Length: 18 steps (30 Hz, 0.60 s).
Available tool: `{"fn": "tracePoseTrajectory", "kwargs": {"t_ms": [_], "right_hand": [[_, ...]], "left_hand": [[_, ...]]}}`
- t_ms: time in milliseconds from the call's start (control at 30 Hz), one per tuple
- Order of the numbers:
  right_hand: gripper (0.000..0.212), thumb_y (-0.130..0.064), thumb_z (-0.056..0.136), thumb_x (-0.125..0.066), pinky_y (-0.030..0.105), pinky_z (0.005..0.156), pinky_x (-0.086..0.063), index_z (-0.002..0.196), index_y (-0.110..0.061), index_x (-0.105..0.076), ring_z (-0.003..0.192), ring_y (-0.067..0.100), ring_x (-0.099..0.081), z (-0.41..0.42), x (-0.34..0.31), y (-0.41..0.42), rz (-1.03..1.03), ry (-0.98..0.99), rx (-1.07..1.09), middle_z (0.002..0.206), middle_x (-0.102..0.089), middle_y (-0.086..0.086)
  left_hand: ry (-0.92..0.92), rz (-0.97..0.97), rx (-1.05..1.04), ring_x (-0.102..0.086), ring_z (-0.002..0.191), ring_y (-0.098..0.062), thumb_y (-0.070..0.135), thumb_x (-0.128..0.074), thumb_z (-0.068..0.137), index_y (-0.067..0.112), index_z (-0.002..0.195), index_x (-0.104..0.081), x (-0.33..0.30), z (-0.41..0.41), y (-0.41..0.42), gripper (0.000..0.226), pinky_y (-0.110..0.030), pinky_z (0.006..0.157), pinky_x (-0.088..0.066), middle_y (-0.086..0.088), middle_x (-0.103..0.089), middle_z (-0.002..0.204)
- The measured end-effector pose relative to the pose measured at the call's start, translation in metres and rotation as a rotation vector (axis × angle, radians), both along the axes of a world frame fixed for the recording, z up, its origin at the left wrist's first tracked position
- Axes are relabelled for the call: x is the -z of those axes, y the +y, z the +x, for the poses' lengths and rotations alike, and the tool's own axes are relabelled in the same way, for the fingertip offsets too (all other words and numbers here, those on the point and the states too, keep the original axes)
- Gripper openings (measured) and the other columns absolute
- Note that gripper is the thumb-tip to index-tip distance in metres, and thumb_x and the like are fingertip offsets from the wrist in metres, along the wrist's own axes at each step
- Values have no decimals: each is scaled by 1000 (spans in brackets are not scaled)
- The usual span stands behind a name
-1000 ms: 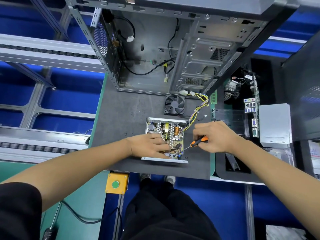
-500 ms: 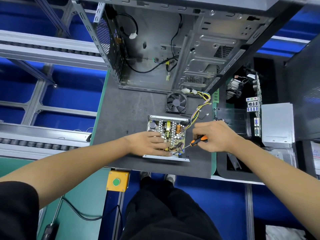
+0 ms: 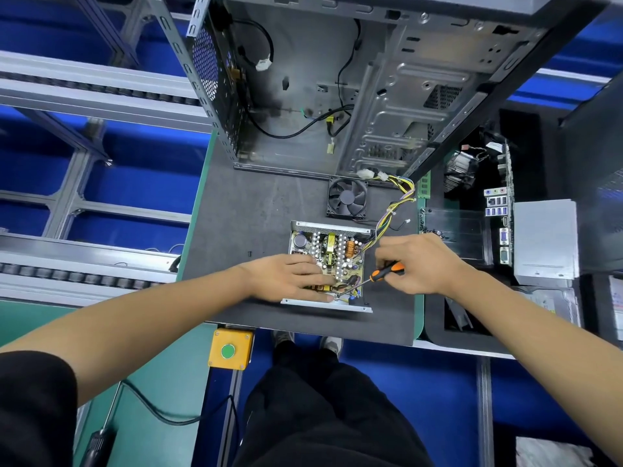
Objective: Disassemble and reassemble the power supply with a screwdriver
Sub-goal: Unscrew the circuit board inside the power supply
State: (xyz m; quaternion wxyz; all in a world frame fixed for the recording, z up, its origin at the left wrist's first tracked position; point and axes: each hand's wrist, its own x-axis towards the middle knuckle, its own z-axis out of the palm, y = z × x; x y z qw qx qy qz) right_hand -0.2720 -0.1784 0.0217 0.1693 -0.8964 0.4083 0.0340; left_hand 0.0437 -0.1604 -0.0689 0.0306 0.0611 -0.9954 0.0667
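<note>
Centrally, the opened power supply [image 3: 328, 264] is seen lying on the dark tabletop [image 3: 242, 210], just before a loose fan [image 3: 348, 197] and an empty case [image 3: 337, 89]. It is pressed down by the left hand [image 3: 290, 278], fingers laid flat across the board. A screwdriver [image 3: 374, 277] is gripped by the right hand [image 3: 421, 264], its tip set at the board's near edge.
</note>
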Motion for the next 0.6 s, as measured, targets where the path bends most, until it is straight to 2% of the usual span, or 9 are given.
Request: {"fn": "tracePoseTrajectory", "kwargs": {"t_ms": [167, 267, 367, 467, 600], "right_hand": [[6, -27, 67, -60, 17, 50, -12, 72, -28, -57, 57, 11, -44, 1, -1, -1, -19, -2, -2, 73, -50, -12], [7, -27, 67, -61, 17, 50, -11, 72, -29, -57, 58, 10, -41, 2, -2, -2, -27, -3, -8, 73, -52, -12], [7, -27, 67, -61, 17, 50, -11, 72, -29, -57, 58, 8, -36, 2, -3, -2, -28, -7, -17, 73, -51, -12], [8, -26, 66, -61, 16, 51, -11, 71, -29, -56, 56, 10, -41, 2, -4, -2, -29, -16, -24, 74, -51, -13], [8, -24, 65, -61, 16, 50, -11, 71, -29, -57, 55, 12, -42, 5, -6, -1, -41, -35, -58, 73, -51, -12]], "left_hand": [[-55, -9, -6, -60, 122, -20, 6, -73, 87, 33, 145, -53, -4, -2, 1, 67, -33, 114, -33, 0, -56, 146], [-80, -18, -8, -58, 124, -21, 7, -71, 89, 34, 148, -49, -4, -1, 1, 69, -33, 115, -32, 0, -54, 148], [-93, -50, 1, -59, 121, -19, 6, -63, 92, 35, 147, -50, -5, -3, 0, 64, -31, 114, -30, 1, -56, 146], [-111, -73, -6, -61, 117, -18, 5, -50, 95, 35, 144, -54, -5, -5, 1, 58, -30, 112, -32, 2, -59, 143], [-131, -85, -5, -61, 116, -19, 5, -48, 95, 35, 143, -56, -6, -5, 2, 57, -31, 111, -32, 2, -60, 141]]}}
